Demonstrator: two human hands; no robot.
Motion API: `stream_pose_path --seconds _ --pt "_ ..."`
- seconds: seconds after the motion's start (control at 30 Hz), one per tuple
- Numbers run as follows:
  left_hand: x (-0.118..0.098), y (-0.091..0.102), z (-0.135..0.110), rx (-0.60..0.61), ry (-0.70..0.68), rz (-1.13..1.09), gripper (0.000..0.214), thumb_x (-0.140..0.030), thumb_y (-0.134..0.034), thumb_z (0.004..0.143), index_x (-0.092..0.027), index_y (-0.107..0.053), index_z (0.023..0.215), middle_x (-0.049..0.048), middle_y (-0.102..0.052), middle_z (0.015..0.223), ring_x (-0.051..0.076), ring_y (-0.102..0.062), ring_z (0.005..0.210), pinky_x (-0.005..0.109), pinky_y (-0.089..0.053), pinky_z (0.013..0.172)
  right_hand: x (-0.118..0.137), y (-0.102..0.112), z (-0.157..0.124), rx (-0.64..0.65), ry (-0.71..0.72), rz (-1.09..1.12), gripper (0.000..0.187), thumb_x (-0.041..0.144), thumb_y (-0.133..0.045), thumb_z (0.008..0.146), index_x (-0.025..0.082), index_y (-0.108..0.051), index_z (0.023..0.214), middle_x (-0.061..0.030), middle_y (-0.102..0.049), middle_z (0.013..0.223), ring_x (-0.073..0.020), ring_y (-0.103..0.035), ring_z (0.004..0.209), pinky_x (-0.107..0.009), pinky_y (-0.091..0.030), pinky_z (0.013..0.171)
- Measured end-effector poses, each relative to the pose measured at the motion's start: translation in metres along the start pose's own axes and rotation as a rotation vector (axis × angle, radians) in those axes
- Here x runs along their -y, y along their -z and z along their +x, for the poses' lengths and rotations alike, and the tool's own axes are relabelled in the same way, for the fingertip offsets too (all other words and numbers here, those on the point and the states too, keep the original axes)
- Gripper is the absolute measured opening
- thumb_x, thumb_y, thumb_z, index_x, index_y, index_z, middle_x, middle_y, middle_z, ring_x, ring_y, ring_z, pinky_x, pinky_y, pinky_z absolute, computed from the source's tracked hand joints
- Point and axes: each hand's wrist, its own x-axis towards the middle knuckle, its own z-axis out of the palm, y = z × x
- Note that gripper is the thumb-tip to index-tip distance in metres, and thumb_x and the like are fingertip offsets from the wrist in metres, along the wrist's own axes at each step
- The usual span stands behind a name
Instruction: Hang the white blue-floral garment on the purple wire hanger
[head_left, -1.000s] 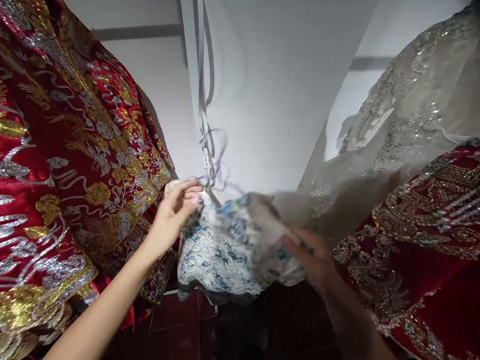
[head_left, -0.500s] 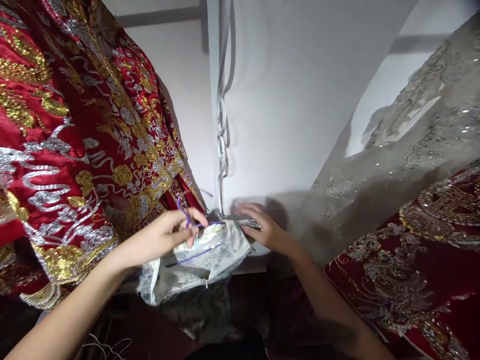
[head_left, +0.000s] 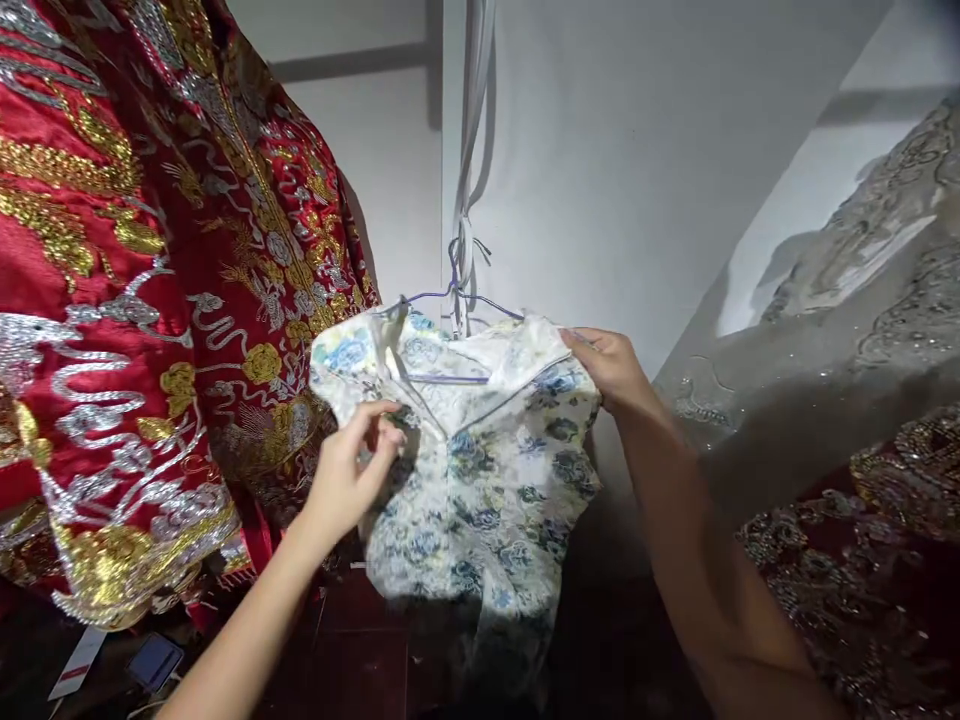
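Note:
A small white garment with a blue flower print (head_left: 480, 480) hangs on a thin purple wire hanger (head_left: 450, 295), which is hooked into white straps (head_left: 472, 150) dangling down the white wall. My left hand (head_left: 352, 480) pinches the garment's front edge near the collar, fingers closed on the cloth. My right hand (head_left: 611, 365) grips the garment's right shoulder at the hanger's end.
A red robe with gold and silver embroidery (head_left: 127, 300) hangs close on the left. A sheer beaded grey gown (head_left: 847, 330) and another red embroidered garment (head_left: 885, 560) hang on the right. A phone (head_left: 154, 660) and a paper tag (head_left: 79, 660) lie on the dark floor at lower left.
The garment was bunched low in both hands with the hanger loose. Now it has been raised, hangs open on the hanger from the straps, and both hands hold its upper edges.

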Motion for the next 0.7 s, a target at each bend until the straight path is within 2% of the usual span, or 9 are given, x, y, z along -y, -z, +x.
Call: stream_pose_path --seconds 0.13,0.27,0.37,0.43,0.53,0.57,0.6,0.63,0.7 --pt "0.033 -0.058 -0.024 0.122 0.318 -0.125 0.044 -0.044 -0.064 0.089 -0.022 -0.051 0.124 0.0033 -0.066 0.095 0.019 -0.062 0.08 0.03 -0.048 0.071 -0.016 0.014 -0.027 0.007 -0.087 -0.049 0.036 0.053 -0.077 0.075 0.018 -0.071 0.076 -0.0017 -0.066 0.065 -0.0157 -0.056 0.054 -0.025 -0.042 0.049" --pt "0.045 -0.103 -0.03 -0.09 0.437 -0.358 0.038 -0.052 -0.062 0.088 -0.018 -0.06 0.106 0.0066 -0.067 0.094 0.023 -0.063 0.091 0.034 -0.048 0.082 -0.036 0.029 -0.057 0.014 -0.113 -0.132 0.034 0.053 -0.072 0.08 0.019 -0.069 0.076 -0.0013 -0.065 0.07 -0.0169 -0.058 0.061 -0.026 -0.044 0.054" --pt "0.043 -0.115 -0.031 -0.225 0.498 -0.523 0.04 -0.056 -0.056 0.091 -0.017 -0.064 0.089 0.0059 -0.068 0.089 0.021 -0.061 0.086 0.031 -0.047 0.08 -0.053 0.037 -0.068 -0.05 -0.064 -0.14 0.036 0.055 -0.069 0.082 0.02 -0.07 0.085 -0.0031 -0.067 0.079 -0.0198 -0.061 0.073 -0.029 -0.049 0.064" --pt "0.041 -0.117 -0.036 -0.257 0.559 -0.597 0.043 -0.058 -0.057 0.09 -0.017 -0.064 0.079 0.0037 -0.066 0.078 0.019 -0.059 0.077 0.029 -0.046 0.074 -0.066 0.032 -0.083 -0.247 -0.011 -0.199 0.041 0.057 -0.068 0.081 0.019 -0.068 0.095 -0.0056 -0.067 0.087 -0.0227 -0.062 0.081 -0.032 -0.05 0.071" --pt "0.041 -0.114 -0.047 -0.265 0.644 -0.708 0.045 -0.06 -0.06 0.087 -0.016 -0.066 0.079 0.0029 -0.066 0.073 0.02 -0.061 0.074 0.029 -0.047 0.07 -0.091 0.0 -0.123 -0.817 0.147 -0.294 0.049 0.056 -0.065 0.084 0.019 -0.059 0.115 -0.0121 -0.063 0.106 -0.0263 -0.061 0.095 -0.038 -0.05 0.081" --pt "0.041 -0.113 -0.05 -0.268 0.667 -0.753 0.045 -0.06 -0.06 0.087 -0.016 -0.069 0.083 0.0037 -0.069 0.075 0.02 -0.062 0.075 0.029 -0.048 0.071 -0.1 -0.016 -0.139 -0.924 0.163 -0.276 0.047 0.055 -0.061 0.088 0.021 -0.055 0.119 -0.0135 -0.061 0.11 -0.026 -0.059 0.097 -0.038 -0.049 0.083" --pt "0.041 -0.111 -0.051 -0.276 0.688 -0.801 0.046 -0.06 -0.06 0.087 -0.015 -0.071 0.088 0.0048 -0.071 0.079 0.021 -0.064 0.077 0.03 -0.049 0.072 -0.11 -0.034 -0.155 -0.876 0.128 -0.242 0.042 0.054 -0.057 0.09 0.022 -0.055 0.116 -0.0124 -0.061 0.106 -0.025 -0.059 0.092 -0.037 -0.049 0.08" --pt "0.042 -0.109 -0.052 -0.289 0.705 -0.849 0.047 -0.06 -0.06 0.087 -0.015 -0.072 0.093 0.0059 -0.073 0.084 0.021 -0.066 0.079 0.03 -0.05 0.073 -0.119 -0.052 -0.169 -0.677 0.046 -0.202 0.038 0.056 -0.054 0.091 0.023 -0.056 0.109 -0.0103 -0.062 0.097 -0.024 -0.06 0.084 -0.037 -0.049 0.074" --pt "0.041 -0.106 -0.051 -0.299 0.737 -0.937 0.048 -0.058 -0.063 0.086 -0.014 -0.074 0.1 0.0072 -0.075 0.09 0.021 -0.068 0.08 0.03 -0.051 0.074 -0.134 -0.084 -0.188 -0.063 -0.22 -0.139 0.04 0.06 -0.046 0.094 0.023 -0.059 0.102 -0.0079 -0.064 0.087 -0.022 -0.059 0.071 -0.035 -0.048 0.065"
